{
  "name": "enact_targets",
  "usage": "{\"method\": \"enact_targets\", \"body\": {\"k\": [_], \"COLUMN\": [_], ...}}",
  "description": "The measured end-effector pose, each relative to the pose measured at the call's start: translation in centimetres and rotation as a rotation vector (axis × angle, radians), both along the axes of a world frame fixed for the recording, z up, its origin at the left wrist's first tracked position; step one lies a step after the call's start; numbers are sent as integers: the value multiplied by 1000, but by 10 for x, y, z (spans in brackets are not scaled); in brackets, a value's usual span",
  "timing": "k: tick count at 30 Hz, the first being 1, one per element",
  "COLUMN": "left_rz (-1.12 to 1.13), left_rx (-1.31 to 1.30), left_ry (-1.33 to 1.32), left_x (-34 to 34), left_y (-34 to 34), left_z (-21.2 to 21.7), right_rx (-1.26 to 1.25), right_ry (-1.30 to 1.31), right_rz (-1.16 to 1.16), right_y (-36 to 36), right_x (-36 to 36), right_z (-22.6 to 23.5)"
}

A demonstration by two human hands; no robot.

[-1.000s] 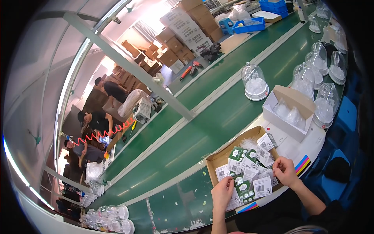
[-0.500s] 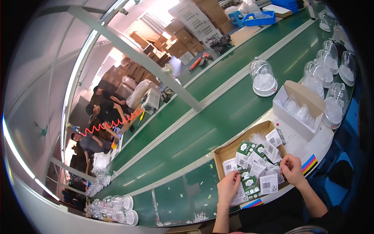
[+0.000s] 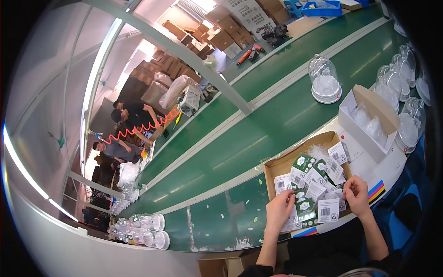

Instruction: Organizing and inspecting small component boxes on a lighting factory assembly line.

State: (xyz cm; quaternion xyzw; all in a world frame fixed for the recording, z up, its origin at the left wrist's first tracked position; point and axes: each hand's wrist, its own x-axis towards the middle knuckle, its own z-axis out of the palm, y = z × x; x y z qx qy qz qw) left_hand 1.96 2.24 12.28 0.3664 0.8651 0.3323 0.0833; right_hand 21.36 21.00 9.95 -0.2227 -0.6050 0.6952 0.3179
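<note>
A shallow cardboard box (image 3: 278, 169) lies close in front of me, filled with overlapping white tags (image 3: 328, 210) with barcodes and green printed tags (image 3: 305, 210). A tangle of thin clear strands (image 3: 317, 151) sits near its far wall. My left hand (image 3: 279, 210) is over the box's near left side, thumb and fingers pinched together beside a green tag. At the near right corner my right hand (image 3: 357, 197) is also closed in a pinch. Whatever either pinch holds is too small to make out.
Right of the tags stands an open white box (image 3: 364, 122) with clear plastic-wrapped pieces. A clear dome on a white base (image 3: 325, 81) stands on the green conveyor belt (image 3: 221, 161). More domes (image 3: 408, 124) crowd the right edge; others (image 3: 154, 231) lie at left. People work across the belt.
The whole view has shifted, so the scene sits further right and the far things higher. Both hands stay pinched over the box, with little movement relative to it.
</note>
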Motion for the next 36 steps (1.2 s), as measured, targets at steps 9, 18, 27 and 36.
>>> {"method": "enact_targets", "body": {"k": [9, 18, 27, 36], "left_rz": [-5, 5, -324, -769], "left_rx": [-7, 189, 308, 216], "left_ry": [20, -92, -124, -307], "left_x": [1, 2, 30, 65], "left_y": [1, -3, 0, 23], "left_z": [4, -1, 44, 64], "right_rx": [22, 20, 38, 366], "right_ry": [35, 122, 82, 119], "right_rz": [16, -72, 157, 279], "right_y": [2, 1, -4, -23], "right_x": [-1, 13, 25, 24], "right_z": [1, 6, 42, 88]}}
